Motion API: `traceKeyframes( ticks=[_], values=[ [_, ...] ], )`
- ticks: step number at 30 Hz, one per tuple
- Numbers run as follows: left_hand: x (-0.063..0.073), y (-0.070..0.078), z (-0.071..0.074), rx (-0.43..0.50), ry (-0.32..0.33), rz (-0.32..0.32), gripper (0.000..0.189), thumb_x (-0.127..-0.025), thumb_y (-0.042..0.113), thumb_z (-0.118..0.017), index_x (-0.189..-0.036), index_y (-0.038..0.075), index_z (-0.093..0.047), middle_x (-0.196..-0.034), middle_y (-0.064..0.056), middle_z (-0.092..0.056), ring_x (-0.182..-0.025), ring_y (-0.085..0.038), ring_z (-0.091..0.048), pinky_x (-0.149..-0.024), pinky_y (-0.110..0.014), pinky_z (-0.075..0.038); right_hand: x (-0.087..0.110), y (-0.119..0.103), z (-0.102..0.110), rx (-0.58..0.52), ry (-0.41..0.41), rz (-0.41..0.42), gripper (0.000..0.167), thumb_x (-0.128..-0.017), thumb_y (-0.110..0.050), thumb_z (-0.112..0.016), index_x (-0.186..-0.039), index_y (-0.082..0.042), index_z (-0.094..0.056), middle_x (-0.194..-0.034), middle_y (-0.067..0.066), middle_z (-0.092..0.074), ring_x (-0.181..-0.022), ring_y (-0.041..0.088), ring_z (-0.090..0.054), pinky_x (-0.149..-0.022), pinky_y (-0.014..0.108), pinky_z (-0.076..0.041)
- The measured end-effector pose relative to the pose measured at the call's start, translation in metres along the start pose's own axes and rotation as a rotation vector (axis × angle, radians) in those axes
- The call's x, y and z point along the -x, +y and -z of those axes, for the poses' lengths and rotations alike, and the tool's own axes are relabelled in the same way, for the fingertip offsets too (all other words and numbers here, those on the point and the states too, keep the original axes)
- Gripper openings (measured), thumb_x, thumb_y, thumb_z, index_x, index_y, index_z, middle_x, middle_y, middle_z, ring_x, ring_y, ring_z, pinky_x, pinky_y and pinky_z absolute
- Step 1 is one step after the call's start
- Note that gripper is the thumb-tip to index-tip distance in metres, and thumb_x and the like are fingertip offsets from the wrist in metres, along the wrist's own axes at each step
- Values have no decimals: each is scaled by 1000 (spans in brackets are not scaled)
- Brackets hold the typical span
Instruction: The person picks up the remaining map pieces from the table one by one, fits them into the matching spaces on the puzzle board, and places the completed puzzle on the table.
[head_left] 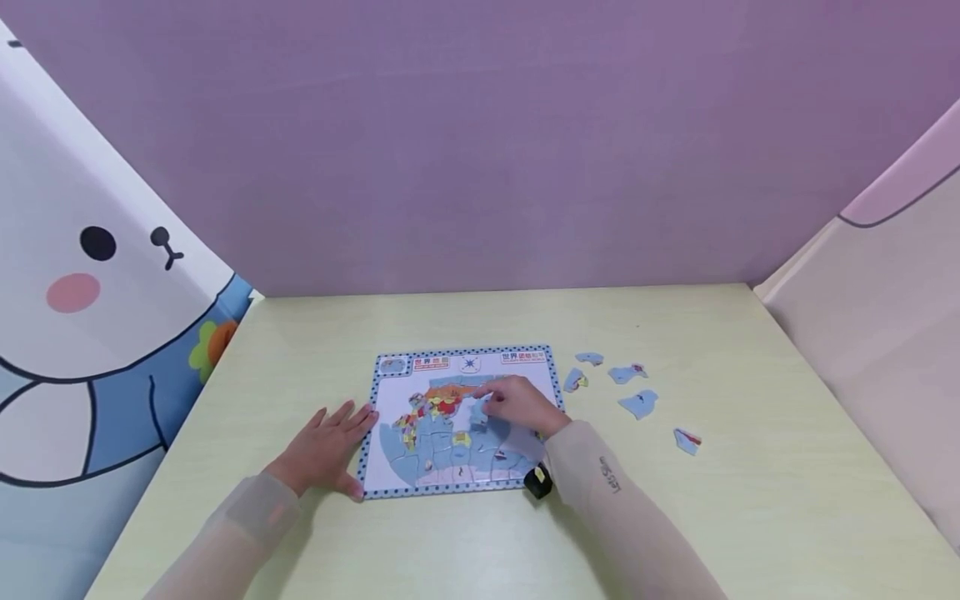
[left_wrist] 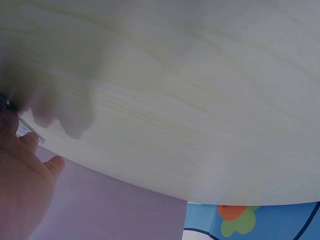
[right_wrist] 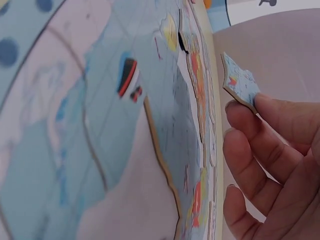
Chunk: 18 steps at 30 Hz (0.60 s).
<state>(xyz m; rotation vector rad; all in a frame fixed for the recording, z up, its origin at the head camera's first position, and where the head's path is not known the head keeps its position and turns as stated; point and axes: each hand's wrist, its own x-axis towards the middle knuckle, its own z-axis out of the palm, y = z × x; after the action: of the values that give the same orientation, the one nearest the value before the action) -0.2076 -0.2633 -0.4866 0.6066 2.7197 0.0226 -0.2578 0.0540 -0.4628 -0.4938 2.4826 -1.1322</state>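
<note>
A world map jigsaw board with a blue dotted border lies flat on the table. Much of its map is covered by fitted pieces, and white gaps show in the middle and right. Between thumb and fingers my right hand pinches a pale blue puzzle piece, held above the board; its cut edge and a small red and yellow print show in the right wrist view. My left hand has its fingers spread, with fingertips and thumb touching the board's left edge. The left wrist view shows only part of that hand.
Right of the board lie several loose puzzle pieces, the farthest one with a red stripe. A small black object sits under the right wrist. A purple backdrop stands behind the table, with printed cloth on the left.
</note>
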Motion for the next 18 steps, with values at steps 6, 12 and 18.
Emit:
traceKeyframes(
  ticks=[6, 12, 18],
  values=[
    [0, -1, 0, 8, 4, -3, 112, -61, 54, -83, -147, 3, -34, -154, -15, -30, -141, -42, -18, -110, -64, -14, -6, -5, -6, 41, 8, 1, 24, -92, -7, -63, -116, -10, -69, -90, -2, -66, -75, 12, -57, -67, 26, -47],
    [1, 1, 2, 17, -5, -3, 111, -62, 54, -83, -148, 3, -34, -154, -15, -29, -142, -41, -17, -110, -63, -13, -10, -10, -12, 55, 2, -5, 26, -93, -8, -62, -118, -11, -68, -89, -3, -64, -75, 12, -56, -68, 27, -48],
    [2, 1, 2, 14, -4, -7, 112, -61, 55, -83, -147, 3, -35, -154, -15, -30, -142, -41, -18, -110, -64, -13, -14, -12, -17, 70, 4, 6, 25, -92, -7, -63, -116, -11, -69, -92, -2, -66, -77, 11, -57, -71, 27, -49]
  ],
)
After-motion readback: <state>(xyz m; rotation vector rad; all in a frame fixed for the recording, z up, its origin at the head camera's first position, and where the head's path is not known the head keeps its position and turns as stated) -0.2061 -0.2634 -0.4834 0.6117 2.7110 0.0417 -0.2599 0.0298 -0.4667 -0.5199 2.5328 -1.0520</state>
